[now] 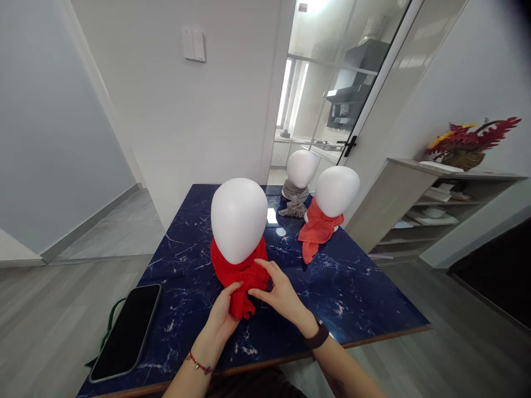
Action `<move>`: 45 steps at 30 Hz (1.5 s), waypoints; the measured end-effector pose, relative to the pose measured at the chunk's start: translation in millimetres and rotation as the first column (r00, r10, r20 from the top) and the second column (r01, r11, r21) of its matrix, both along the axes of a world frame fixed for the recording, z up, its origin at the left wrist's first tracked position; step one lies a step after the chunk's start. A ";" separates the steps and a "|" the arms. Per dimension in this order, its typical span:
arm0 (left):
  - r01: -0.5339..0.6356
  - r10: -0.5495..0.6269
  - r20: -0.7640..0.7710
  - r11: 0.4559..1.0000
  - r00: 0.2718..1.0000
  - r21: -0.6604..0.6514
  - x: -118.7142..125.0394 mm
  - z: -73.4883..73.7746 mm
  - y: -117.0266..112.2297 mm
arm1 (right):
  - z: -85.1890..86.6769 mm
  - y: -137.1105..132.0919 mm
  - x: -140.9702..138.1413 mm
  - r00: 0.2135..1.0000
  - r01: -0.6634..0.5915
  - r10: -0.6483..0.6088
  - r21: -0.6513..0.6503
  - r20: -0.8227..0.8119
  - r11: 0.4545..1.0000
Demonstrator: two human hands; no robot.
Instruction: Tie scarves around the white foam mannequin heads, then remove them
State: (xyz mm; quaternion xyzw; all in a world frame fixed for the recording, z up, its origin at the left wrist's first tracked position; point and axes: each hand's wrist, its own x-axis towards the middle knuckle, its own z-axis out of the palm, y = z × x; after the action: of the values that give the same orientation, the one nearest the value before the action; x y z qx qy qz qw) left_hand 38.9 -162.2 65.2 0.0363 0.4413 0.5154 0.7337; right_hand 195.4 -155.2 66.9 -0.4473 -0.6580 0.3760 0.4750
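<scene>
A white foam mannequin head [239, 218] stands near me on the dark blue marble table [357, 293], with a red scarf [232, 268] tied round its neck. My left hand [222, 318] grips the hanging end of that scarf from below. My right hand [280, 293] pinches the scarf's knot from the right, fingers pressed on the cloth. Two more foam heads stand further back: one [337, 190] wears an orange-red scarf [317, 232], the other [302, 167] wears a grey scarf [293, 202].
A black phone [126, 330] lies screen up at the table's front left corner, with a green strap [108, 326] hanging beside it. A shelf unit [440, 204] with a basket of red flowers [467, 143] stands to the right. A glass door [332, 88] is behind the table.
</scene>
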 end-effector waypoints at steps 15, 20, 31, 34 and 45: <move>-0.068 0.088 -0.281 0.994 0.956 0.081 -53.3 -17.2 -7.3 | 0.2 89.2 20.1 0.801 0.115 -0.311 -0.377 -0.513 0.919; -0.042 0.098 -0.338 0.985 0.936 0.168 -50.6 -16.1 -8.2 | 10.4 69.4 11.5 0.799 0.302 -0.361 -0.198 -0.480 0.932; 0.100 -0.027 -0.334 0.974 0.942 0.203 -19.4 -10.1 -1.8 | -32.4 -58.0 -35.8 0.861 -0.296 0.011 0.483 0.509 0.824; 0.110 -0.020 -0.325 0.959 0.946 0.262 -20.7 -12.4 -6.5 | -25.5 -54.3 -29.4 0.798 -0.266 0.058 0.264 0.600 0.927; 0.395 0.223 -0.908 0.844 0.355 0.362 -83.2 -16.0 5.9 | -2.8 -16.0 5.2 0.981 0.192 -0.192 -0.094 0.006 0.977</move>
State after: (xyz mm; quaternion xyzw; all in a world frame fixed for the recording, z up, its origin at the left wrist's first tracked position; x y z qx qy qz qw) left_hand -44.4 -156.4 49.2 0.5446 0.6145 0.4596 0.3386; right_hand 200.7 -171.2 64.0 -0.5301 -0.5926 0.3596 0.4884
